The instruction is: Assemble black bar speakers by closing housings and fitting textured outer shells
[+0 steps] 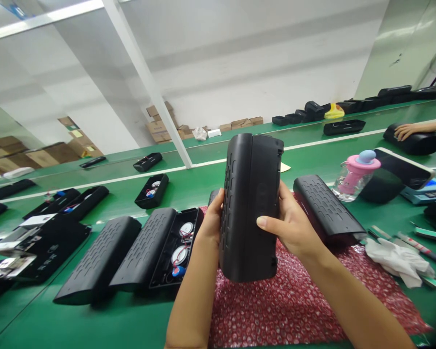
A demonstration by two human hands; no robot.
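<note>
With left hand (pixel 212 215) curled around one side and right hand (pixel 300 225) clasping the other, thumb laid on the face, holding a black speaker housing (pixel 252 208) roughly upright above red bubble wrap (pixel 272 305). Probably being turned for inspection. For any lowering, likely to need an even two-handed grip and clearance from the neighbouring housing (pixel 325 208) on the right.
</note>
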